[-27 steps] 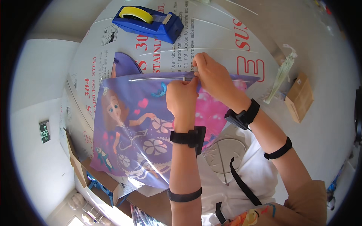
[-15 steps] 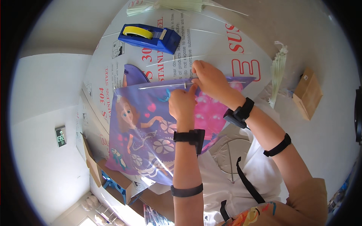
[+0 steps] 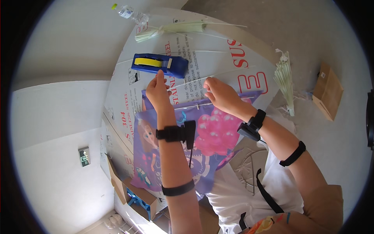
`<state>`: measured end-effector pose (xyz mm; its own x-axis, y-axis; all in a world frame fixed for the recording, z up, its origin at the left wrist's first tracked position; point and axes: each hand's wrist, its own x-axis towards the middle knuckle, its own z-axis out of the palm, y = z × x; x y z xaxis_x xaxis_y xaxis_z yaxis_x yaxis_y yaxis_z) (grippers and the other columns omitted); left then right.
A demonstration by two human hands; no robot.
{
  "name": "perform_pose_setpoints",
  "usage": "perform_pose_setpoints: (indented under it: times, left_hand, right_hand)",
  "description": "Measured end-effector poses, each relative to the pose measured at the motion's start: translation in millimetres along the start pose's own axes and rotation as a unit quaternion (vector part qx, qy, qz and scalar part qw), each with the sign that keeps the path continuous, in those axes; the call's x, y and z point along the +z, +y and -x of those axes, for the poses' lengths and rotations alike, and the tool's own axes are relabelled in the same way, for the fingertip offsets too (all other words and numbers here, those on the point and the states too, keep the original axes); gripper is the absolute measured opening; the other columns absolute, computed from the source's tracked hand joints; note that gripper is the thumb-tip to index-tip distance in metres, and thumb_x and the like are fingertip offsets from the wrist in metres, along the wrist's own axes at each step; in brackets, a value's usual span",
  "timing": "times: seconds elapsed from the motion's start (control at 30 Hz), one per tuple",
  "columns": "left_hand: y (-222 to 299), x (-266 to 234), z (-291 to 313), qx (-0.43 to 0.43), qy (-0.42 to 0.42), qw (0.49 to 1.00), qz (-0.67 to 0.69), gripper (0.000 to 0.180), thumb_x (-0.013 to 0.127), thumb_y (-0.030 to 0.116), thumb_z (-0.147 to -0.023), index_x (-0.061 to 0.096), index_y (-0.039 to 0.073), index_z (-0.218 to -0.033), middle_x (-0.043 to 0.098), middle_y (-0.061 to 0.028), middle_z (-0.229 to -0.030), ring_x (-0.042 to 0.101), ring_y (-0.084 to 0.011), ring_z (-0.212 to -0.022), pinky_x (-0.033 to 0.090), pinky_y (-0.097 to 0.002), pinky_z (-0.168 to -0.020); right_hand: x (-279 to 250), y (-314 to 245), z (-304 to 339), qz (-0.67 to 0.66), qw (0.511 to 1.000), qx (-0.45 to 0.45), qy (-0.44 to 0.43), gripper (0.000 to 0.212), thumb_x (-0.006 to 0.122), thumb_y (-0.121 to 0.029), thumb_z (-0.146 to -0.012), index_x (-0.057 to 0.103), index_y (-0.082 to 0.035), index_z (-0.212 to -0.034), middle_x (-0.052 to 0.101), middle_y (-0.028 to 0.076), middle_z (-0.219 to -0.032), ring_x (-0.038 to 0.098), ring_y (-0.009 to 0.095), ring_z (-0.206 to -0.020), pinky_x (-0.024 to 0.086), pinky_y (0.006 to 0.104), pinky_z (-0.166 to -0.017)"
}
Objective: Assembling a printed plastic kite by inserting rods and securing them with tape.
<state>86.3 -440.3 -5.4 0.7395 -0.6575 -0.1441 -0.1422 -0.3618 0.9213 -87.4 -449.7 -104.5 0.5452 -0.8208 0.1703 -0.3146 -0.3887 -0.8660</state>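
A purple printed sheet [image 3: 183,150] with a cartoon figure and pink balloons lies before me. Along its upper edge runs a thin white rod [image 3: 189,107], with a small white piece across it. My left hand [image 3: 159,93] is above the sheet, index finger stretched toward the blue tape dispenser [image 3: 179,67] with its yellow roll; the other fingers are partly bent. I cannot tell whether the fingertip touches the dispenser. Just above the rod, my right hand [image 3: 224,97] has its fingers curled in; whatever they may hold is hidden. A thin pale stick [image 3: 222,74] lies beyond both hands.
Bundles of pale sticks lie at the table's far side [image 3: 171,30] and right side [image 3: 285,82]. A clear bottle [image 3: 130,14] stands far left. Cardboard boxes are at right [image 3: 328,91] and lower left [image 3: 119,181], the latter holding blue items. Printed sheeting [image 3: 218,58] covers the table.
My left hand has left the rod at the sheet's edge and moved up and left to the tape dispenser. My right hand has lifted slightly off the edge. The view has shifted.
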Motion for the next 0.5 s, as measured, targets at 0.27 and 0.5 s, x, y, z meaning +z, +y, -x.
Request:
perform_pose_setpoints:
  times: [0.27, 0.5]
  left_hand:
    - [5, 22, -44, -0.297, 0.033, 0.924, 0.239, 0.03, 0.083, 0.024, -0.074, 0.06, 0.007, -0.081, 0.047, 0.0004, -0.075, 0.044, -0.0108, -0.06, 0.034, -0.0254, -0.05]
    - [30, 16, -34, -0.359, 0.053, 0.874, 0.323, 0.024, 0.08, 0.021, -0.077, 0.06, 0.008, -0.081, 0.047, -0.0002, -0.08, 0.049, -0.0149, -0.074, 0.041, -0.027, -0.067]
  right_hand:
    - [5, 3, -2, 0.024, 1.0, 0.012, -0.004, 0.021, 0.062, -0.007, -0.086, 0.047, -0.004, -0.1, 0.06, 0.011, -0.095, 0.064, 0.029, -0.083, 0.049, 0.0398, -0.068]
    - [3, 1, -2, 0.014, 1.0, 0.016, -0.002, 0.021, 0.062, -0.007, -0.085, 0.048, -0.005, -0.1, 0.061, 0.011, -0.095, 0.063, 0.03, -0.083, 0.049, 0.0404, -0.067]
